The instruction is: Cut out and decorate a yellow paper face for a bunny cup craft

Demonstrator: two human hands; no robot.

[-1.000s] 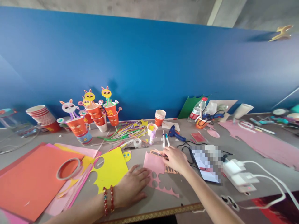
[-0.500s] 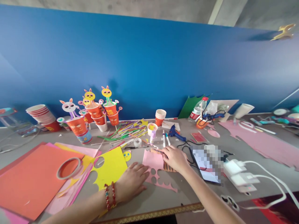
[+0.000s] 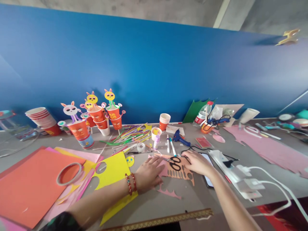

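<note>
My left hand [image 3: 149, 173], with red bead bracelets at its wrist, lies with fingers spread over pink paper [image 3: 164, 170]. Part of that paper is hidden under the hand. Black-handled scissors [image 3: 175, 163] rest on an orange-brown sheet [image 3: 184, 173] that has cut-out holes. At the sheet's right side is my right hand [image 3: 198, 163], its fingers stretched toward the scissors and apart from them. A dark streak shows between its finger and thumb; I cannot tell what it is. A phone [image 3: 208, 178] lies partly under that hand. A yellow sheet [image 3: 113, 170] reaches under my left forearm.
Orange sheets [image 3: 40, 183] with a tape roll [image 3: 69, 174] lie at left. Paper cups with rabbit figures [image 3: 79, 130] stand behind. Coloured strips [image 3: 127, 136], a blue glue gun [image 3: 181, 138] and markers [image 3: 172, 147] lie mid-table. A white power strip [image 3: 240, 183] is at right.
My right hand has moved right, off the pink and orange-brown papers, and the scissors now show on the sheet. My left hand has slid right onto the pink paper.
</note>
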